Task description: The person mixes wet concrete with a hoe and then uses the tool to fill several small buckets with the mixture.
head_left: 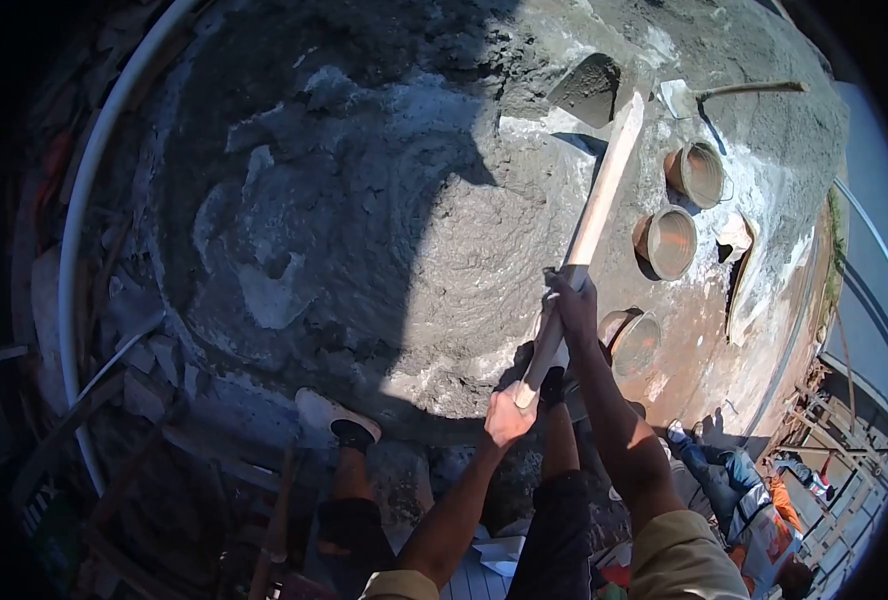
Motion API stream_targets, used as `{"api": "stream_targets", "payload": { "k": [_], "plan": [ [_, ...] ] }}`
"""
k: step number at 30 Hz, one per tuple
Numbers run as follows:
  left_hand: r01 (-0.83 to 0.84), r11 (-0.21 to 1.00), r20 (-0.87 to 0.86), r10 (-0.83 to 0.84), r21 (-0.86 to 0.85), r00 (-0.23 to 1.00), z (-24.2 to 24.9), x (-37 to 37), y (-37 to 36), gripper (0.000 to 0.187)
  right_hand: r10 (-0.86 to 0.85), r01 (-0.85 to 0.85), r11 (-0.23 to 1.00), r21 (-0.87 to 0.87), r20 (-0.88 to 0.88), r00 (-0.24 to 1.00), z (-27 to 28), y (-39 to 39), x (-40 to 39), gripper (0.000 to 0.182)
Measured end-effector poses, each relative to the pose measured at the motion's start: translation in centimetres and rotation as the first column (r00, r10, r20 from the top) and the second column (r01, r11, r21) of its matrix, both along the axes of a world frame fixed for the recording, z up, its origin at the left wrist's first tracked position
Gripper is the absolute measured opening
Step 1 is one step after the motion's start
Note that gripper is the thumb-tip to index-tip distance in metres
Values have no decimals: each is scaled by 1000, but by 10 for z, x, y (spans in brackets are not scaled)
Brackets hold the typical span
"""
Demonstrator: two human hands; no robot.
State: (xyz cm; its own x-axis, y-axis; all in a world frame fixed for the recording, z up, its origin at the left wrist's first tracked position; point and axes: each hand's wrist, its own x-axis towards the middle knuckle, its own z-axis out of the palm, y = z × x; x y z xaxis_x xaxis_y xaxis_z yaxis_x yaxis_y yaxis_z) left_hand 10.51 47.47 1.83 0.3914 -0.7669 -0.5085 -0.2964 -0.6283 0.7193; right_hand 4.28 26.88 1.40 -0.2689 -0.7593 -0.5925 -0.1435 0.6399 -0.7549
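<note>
A long wooden handle [596, 210] runs up from my hands to a shovel blade [589, 88] loaded with wet grey mix. My left hand [507, 416] grips the near end of the handle. My right hand [572, 300] grips it higher up, about a third of the way along. The blade hangs over the far edge of a large mound of wet grey cement [364, 230] spread on the ground. My feet [336, 418] stand at the mound's near edge.
Three round pans [670, 242] sit in a row to the right of the mound. A second shovel [734, 92] lies at the far right. A white pipe [89, 200] curves along the left. Another person [754, 500] sits at lower right. Rubble lies at lower left.
</note>
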Motion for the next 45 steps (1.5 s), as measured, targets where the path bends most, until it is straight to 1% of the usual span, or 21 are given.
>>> {"api": "stream_targets", "payload": {
  "k": [3,5,7,8,10,11,12,15,17,18,20,23,26,28,32,35,39,40,41,44,45],
  "plan": [
    [248,968,-353,-248,-45,902,-25,14,-164,27,82,-88,996,-20,-196,977,-33,-125,-21,32],
    [214,965,-435,-131,149,891,-35,-1,-238,28,164,-176,984,5,-396,904,-61,-194,-38,38],
    [193,975,-302,-153,108,941,-36,-13,-265,36,401,-340,915,218,-589,702,-62,-222,-42,31],
    [213,960,-268,-160,180,950,-30,-15,-266,39,402,-325,915,238,-528,748,-63,-223,-44,29],
    [297,950,-304,-256,96,918,-38,-2,-215,43,552,-409,833,372,-507,662,-84,-201,-49,30],
    [346,938,-297,-330,4,896,-49,4,-188,43,495,-428,866,260,-575,651,-92,-179,-46,30],
    [294,939,-389,-208,178,898,-36,19,-163,42,433,-440,884,158,-631,644,-104,-141,-49,33],
    [301,925,-369,-203,232,907,-5,70,-82,38,432,-338,901,272,-626,649,-125,-90,-35,32],
    [298,918,-301,-216,260,929,17,108,-38,34,196,-189,980,65,-117,974,-101,-43,-1,25],
    [295,919,-307,-211,261,928,22,127,-20,34,142,-142,990,1,-6,990,-102,-24,14,20],
    [296,927,-203,-251,229,946,28,161,11,32,-51,64,989,135,-99,994,-99,4,57,18],
    [298,932,-113,-280,204,953,40,182,44,29,-178,162,954,253,40,983,-87,43,80,15],
    [284,946,-270,-236,155,933,70,191,78,27,18,-36,982,185,99,995,-43,80,94,11],
    [226,968,-231,-197,108,953,80,184,116,30,-149,111,901,420,60,987,18,90,134,10],
    [153,902,-342,-6,404,940,120,158,150,29,-147,106,910,401,74,986,22,141,106,11],
    [236,913,-345,-116,331,931,110,116,178,27,-119,96,915,391,37,992,37,151,75,15],
    [186,979,-406,-135,88,904,53,58,94,21,-74,77,972,223,-23,997,31,54,27,12],
    [153,988,-505,-145,-25,851,22,39,59,23,-62,65,997,41,-65,996,17,19,11,15],
    [146,989,-467,-114,34,877,23,36,2,24,106,-105,994,17,-85,991,-15,-24,-22,17],
    [144,988,-501,-154,-58,852,-21,-1,-120,35,140,-147,989,-31,-179,974,-49,-140,-58,14],
    [231,970,-612,-134,81,779,-32,-13,-155,41,238,-255,967,-13,-318,918,-74,-170,-85,26]
  ]
}}
